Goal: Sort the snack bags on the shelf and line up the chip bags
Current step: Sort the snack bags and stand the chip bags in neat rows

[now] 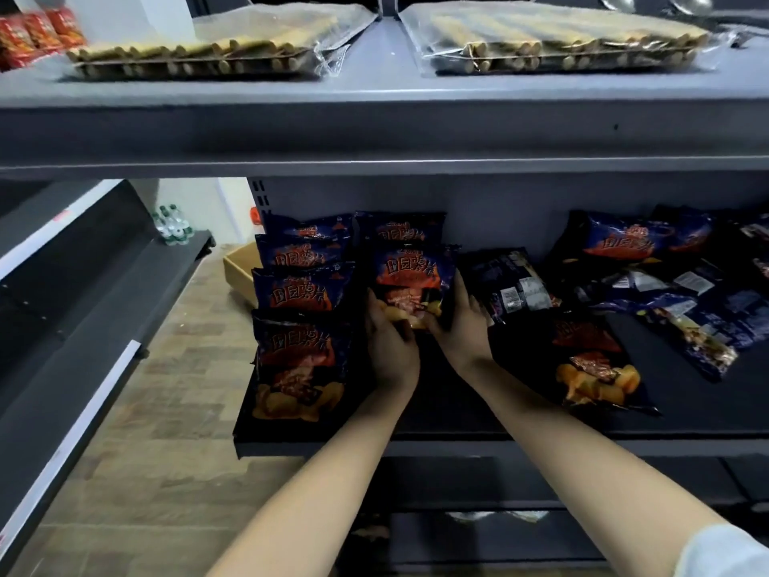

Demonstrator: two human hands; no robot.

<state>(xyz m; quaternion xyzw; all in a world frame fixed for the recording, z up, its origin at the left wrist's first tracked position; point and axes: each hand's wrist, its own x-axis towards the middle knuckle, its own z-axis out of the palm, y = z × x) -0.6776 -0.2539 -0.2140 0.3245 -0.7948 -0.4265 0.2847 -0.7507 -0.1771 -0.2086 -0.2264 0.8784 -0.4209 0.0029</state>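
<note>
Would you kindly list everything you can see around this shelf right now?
held chip bag: one, dark blue and red, dark shelf, second column.
lined-up chip bags: four, same colours, left column, overlapping.
rear chip bag: one, behind the held one.
loose bags: several, dark blue, scattered right, some face down.
clear packs: two, tan sticks inside, top shelf.
red packets: about three, top shelf, far left.
cardboard box: one, brown, floor at left.
water bottles: cluster, green caps, left background.
left hand: grips held bag's lower left.
right hand: grips its lower right.
</note>
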